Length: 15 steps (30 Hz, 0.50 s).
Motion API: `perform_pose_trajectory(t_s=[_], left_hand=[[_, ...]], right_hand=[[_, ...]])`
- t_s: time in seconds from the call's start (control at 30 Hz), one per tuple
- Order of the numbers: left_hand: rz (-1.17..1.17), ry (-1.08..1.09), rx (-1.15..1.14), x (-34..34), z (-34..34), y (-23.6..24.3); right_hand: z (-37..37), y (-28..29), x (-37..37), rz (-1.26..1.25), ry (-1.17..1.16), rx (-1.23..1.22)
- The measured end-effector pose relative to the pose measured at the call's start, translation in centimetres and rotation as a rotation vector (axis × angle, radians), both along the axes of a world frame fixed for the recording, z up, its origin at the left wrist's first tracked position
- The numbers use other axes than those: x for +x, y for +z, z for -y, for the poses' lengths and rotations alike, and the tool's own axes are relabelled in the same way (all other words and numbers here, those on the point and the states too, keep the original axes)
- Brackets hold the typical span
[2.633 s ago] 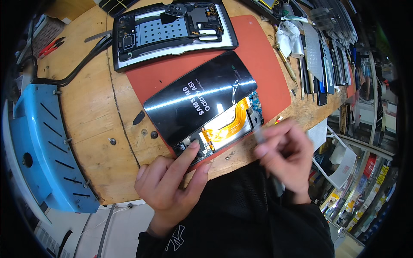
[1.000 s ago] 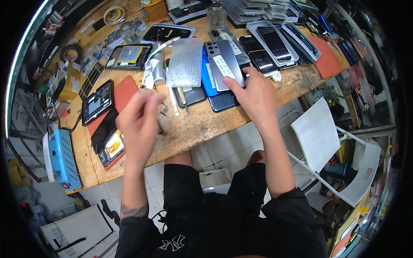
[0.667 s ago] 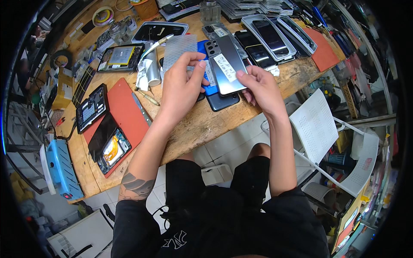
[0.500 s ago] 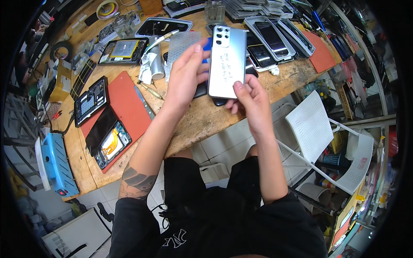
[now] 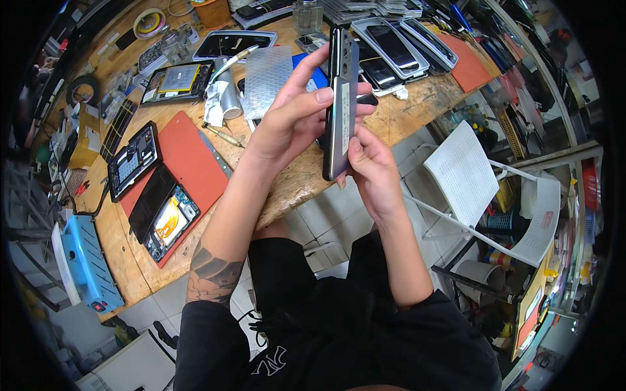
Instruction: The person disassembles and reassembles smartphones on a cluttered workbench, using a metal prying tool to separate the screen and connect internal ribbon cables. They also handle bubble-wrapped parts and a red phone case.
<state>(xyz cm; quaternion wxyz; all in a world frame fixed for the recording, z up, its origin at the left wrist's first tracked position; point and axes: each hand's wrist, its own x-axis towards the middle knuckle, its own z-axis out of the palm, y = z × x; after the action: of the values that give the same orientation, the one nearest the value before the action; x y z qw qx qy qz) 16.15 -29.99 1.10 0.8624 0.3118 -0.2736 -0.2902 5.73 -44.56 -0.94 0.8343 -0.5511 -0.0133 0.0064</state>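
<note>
Phone: in mid-air above the bench's front edge, seen nearly side-on; silver-grey back, dark edge, lenses up top, pale label.
R hand: clamped on its low end, prob. taking the wt.
L hand: thumb at edge, fingers behind, prob. steadying; can't tell if gripping.
Red mat: under opened phone, prob. for protection.

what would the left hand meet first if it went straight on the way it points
Probably the phone, just ahead of the left hand; its thumb seems to touch the phone's edge, though depth is hard to judge.
</note>
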Motion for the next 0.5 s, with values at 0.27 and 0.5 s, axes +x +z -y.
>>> perform_pose_trajectory(t_s=[0.27, 0.5], left_hand=[[0.087, 0.177, 0.186, -0.2, 0.2, -0.1], [0.086, 0.259, 0.313, -0.3, 0.7, 0.2]], right_hand=[[0.3, -1.0, -0.1, -0.070, -0.057, -0.076], [0.9, 0.3, -0.2, -0.077, 0.127, 0.173]])
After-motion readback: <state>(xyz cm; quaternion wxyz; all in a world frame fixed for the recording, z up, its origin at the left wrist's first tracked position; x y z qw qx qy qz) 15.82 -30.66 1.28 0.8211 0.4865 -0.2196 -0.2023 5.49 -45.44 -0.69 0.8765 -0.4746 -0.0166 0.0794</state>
